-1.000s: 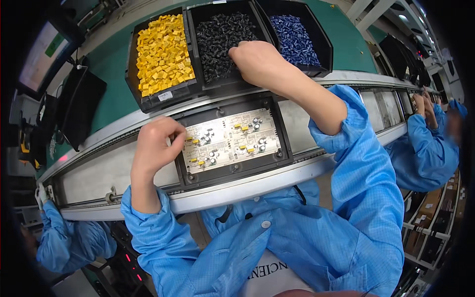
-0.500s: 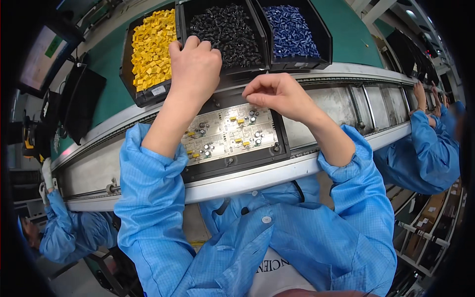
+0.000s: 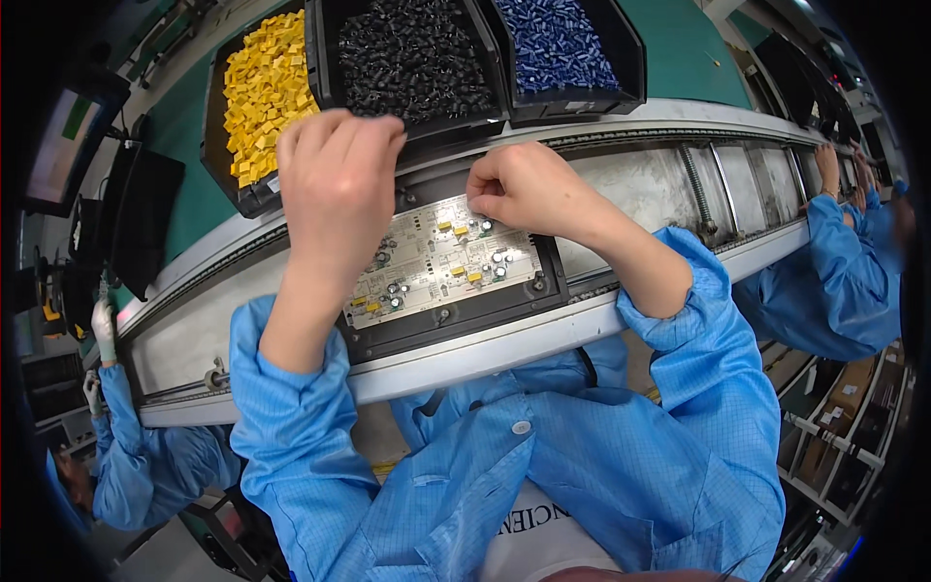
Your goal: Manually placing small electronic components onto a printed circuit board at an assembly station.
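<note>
A pale circuit board (image 3: 427,282) lies in a black frame (image 3: 456,331) on the conveyor, with yellow block-shaped parts and small round capacitors standing on it. My right hand (image 3: 533,191) is over the board's far right part, thumb and forefinger pinched together; whatever is between them is hidden. Over the far left corner of the board is my left hand (image 3: 339,179), fingers curled, slightly blurred, and just in front of the bins. I cannot make out what its fingertips hold.
Beyond the conveyor stand black bins of yellow block parts (image 3: 267,92), black parts (image 3: 412,63) and blue cylindrical parts (image 3: 558,44). Metal conveyor rails (image 3: 640,287) run left and right. People in blue work at the right (image 3: 824,276) and left (image 3: 165,470); a monitor (image 3: 68,145) is far left.
My left hand has come nearer and to the left, away from the bins. The right hand has shifted slightly left and lower over the board, its fingers curled tighter.
</note>
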`<control>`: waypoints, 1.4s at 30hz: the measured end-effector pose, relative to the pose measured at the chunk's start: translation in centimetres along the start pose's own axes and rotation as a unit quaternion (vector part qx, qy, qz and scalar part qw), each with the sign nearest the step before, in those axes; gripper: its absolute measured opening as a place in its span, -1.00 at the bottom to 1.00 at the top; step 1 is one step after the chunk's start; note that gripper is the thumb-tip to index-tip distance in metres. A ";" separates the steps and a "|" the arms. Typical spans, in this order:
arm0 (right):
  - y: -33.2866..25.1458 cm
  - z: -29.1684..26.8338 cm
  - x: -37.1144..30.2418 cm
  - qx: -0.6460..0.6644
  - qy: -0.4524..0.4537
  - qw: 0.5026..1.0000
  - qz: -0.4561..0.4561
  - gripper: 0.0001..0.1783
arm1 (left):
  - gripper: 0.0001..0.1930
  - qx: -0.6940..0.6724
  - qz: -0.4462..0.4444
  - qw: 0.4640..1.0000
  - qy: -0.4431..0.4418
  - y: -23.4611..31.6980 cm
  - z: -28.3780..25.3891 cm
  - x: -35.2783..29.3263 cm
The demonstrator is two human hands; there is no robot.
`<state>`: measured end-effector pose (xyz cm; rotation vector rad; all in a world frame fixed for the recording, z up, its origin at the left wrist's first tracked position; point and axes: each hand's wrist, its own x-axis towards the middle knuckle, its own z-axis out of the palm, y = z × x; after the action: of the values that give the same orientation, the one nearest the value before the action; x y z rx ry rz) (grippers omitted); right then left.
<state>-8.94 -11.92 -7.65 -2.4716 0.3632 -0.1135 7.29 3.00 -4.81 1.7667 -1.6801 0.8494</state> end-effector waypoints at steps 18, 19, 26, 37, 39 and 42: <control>-2.3 0.2 0.7 -0.137 -0.025 0.990 0.037 -0.84 | -0.90 -0.211 -0.169 0.950 -0.156 -2.0 -3.1 -4.8; -2.4 0.0 0.6 -0.138 -0.024 0.990 0.037 -0.84 | -0.90 -0.211 -0.169 0.950 -0.155 -2.3 -3.2 -4.9; -4.3 -3.4 2.8 -0.082 0.052 0.994 -0.051 -0.76 | -0.86 -0.238 -0.206 0.905 -0.286 -3.2 -3.4 -5.6; -4.6 -1.7 10.5 -0.282 0.057 0.957 -0.028 -0.83 | -0.90 -0.235 -0.194 0.898 -0.319 -2.9 -2.7 -6.2; -4.5 -1.6 10.6 -0.282 0.053 0.957 -0.029 -0.84 | -0.91 -0.232 -0.191 0.900 -0.317 -2.9 -2.5 -6.4; -5.0 -1.6 10.0 -0.313 0.060 0.947 -0.034 -0.85 | -0.92 -0.232 -0.190 0.903 -0.309 -3.0 -2.4 -6.6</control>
<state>1.57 -11.84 -3.41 -3.1180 0.4124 -0.2037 9.98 9.31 -8.18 2.0117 -1.6128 -0.3113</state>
